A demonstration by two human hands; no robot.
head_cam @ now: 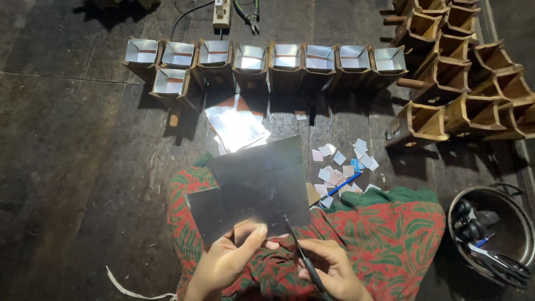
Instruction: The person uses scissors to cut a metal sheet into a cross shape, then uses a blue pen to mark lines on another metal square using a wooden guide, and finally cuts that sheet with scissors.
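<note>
My left hand (225, 261) grips the near edge of a shiny metal sheet (253, 187), thumb on top, holding it over my lap. My right hand (334, 267) holds black-handled scissors (298, 245) whose blades meet the sheet's near edge. The sheet is dark and reflective, with stepped cut-out corners. My lap is covered by red and green patterned cloth (390, 228).
A row of wooden box moulds lined with shiny sheet (267, 58) stands on the dark floor ahead. Unlined wooden moulds (462, 83) pile at the right. Loose shiny sheets (237, 128), small offcuts (340, 164), a blue pen (343, 185), a metal bowl (490, 234) of tools, and a power strip (222, 14) lie around.
</note>
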